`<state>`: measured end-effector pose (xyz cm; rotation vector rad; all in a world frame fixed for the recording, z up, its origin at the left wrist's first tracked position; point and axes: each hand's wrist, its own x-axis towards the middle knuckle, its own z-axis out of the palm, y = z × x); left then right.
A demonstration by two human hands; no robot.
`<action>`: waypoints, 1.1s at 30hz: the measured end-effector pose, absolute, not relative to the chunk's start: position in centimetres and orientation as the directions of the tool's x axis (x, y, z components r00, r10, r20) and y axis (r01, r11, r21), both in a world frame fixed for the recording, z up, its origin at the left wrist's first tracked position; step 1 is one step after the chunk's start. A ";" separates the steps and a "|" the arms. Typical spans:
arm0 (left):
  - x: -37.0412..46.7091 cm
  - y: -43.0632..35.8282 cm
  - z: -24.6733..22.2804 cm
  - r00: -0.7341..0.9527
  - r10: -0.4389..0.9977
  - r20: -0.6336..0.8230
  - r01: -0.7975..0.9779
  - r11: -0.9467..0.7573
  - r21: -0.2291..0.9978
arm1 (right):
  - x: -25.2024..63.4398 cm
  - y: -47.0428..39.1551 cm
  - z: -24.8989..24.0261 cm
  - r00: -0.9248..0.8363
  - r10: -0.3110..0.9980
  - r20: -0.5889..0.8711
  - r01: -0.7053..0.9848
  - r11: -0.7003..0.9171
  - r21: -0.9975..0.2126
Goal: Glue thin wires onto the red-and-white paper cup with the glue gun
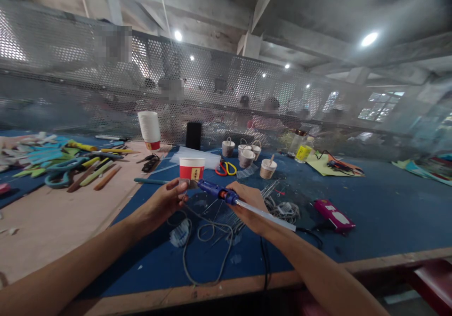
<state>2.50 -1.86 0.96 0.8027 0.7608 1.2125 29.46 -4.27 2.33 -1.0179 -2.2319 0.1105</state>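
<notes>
My right hand is wrapped round a blue hot glue gun, and a long clear glue stick juts from its back end. The gun's nozzle points left, close to the fingertips of my left hand. Those fingers pinch a small grey piece, partly hidden, whose exact kind I cannot make out. Just behind them stands a red and white paper cup. Below my hands, a loose grey cord lies in loops on the blue tabletop.
Behind are red-and-yellow-handled scissors, several small cord-wrapped cups, a stack of paper cups and a dark phone-like slab. A magenta device sits right. Clay-tool-like sticks and blue scissors lie left. A perforated metal screen stands behind.
</notes>
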 end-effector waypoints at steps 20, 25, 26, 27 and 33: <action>2.5 -1.9 1.1 0.191 0.979 -0.063 -0.479 0.149 0.865 | 29.5 -4.3 2.5 -0.455 0.695 0.557 0.649 0.687 -0.327; 2.4 -1.8 1.0 0.205 0.976 -0.069 -0.489 0.163 0.857 | 29.4 -4.4 2.6 -0.450 0.707 0.546 0.657 0.676 -0.333; 2.4 -1.8 1.0 0.204 0.977 -0.069 -0.489 0.163 0.857 | 29.4 -4.4 2.7 -0.450 0.707 0.546 0.660 0.675 -0.330; 2.4 -1.8 1.0 0.201 0.977 -0.071 -0.489 0.163 0.857 | 29.4 -4.5 2.7 -0.450 0.707 0.547 0.665 0.673 -0.324; 2.5 -2.1 1.4 0.198 0.977 -0.076 -0.499 0.167 0.850 | 29.5 -4.4 2.8 -0.457 0.710 0.535 0.673 0.670 -0.314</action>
